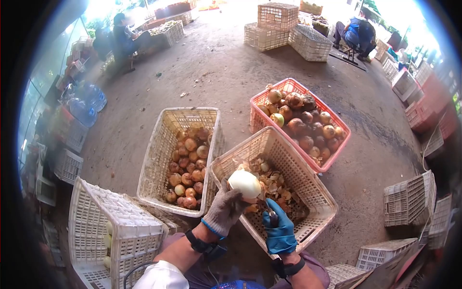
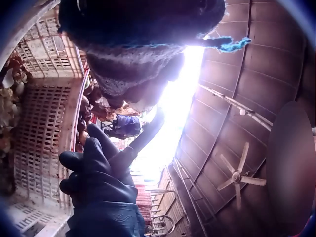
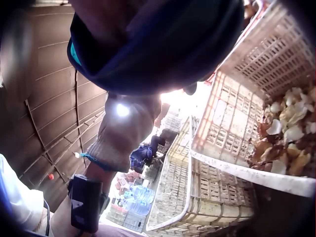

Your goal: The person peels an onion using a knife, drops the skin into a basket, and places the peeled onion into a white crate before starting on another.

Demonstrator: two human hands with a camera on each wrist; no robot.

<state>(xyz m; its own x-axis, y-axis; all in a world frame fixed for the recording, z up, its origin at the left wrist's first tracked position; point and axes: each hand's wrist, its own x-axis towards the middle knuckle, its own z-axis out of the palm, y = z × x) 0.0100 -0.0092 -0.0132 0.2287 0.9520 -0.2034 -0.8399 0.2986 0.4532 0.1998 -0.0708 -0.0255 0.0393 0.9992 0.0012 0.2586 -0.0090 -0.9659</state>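
My left hand, in a grey knit glove, grips a large pale peeled onion over the crate of peelings. Close to its right, my right hand in a blue rubber glove holds a small dark-handled knife, its blade mostly hidden. Brown onion skins lie in the crate below both hands. The left wrist view shows the blue-gloved right hand near the knit glove. In the right wrist view, the knit-gloved left hand appears beyond the dark cuff.
A white crate of unpeeled onions stands at left, and a red crate of onions behind. A tipped white crate with pale onions sits at lower left. Stacked crates and two seated people are farther back.
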